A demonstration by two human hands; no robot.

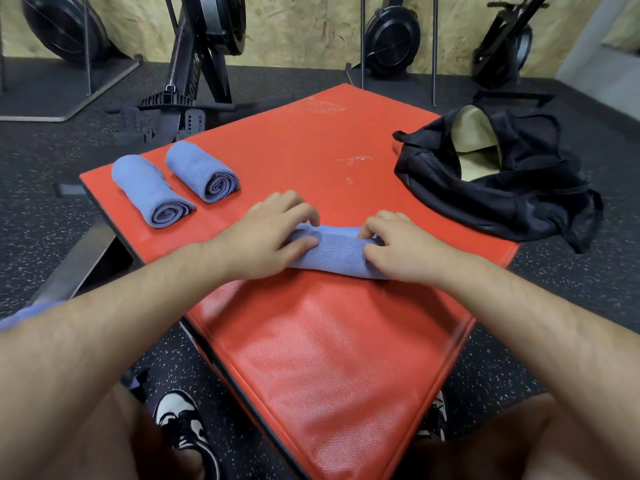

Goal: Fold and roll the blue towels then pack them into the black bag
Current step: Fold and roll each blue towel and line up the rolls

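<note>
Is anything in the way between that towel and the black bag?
Nothing visible. Bare red padded mat lies between the rolled blue cloth towel and the open black fabric bag; the two finished blue rolls sit left.

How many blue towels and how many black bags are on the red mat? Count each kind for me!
Finished towel rolls: 2
Towel gripped by the left hand and right hand: 1
Black bag: 1
Total: 4

red padded platform [329, 341] | black speckled rubber floor [52, 209] under it | rowing machines [207, 46] behind | chipboard wall [294, 26] at back
</note>
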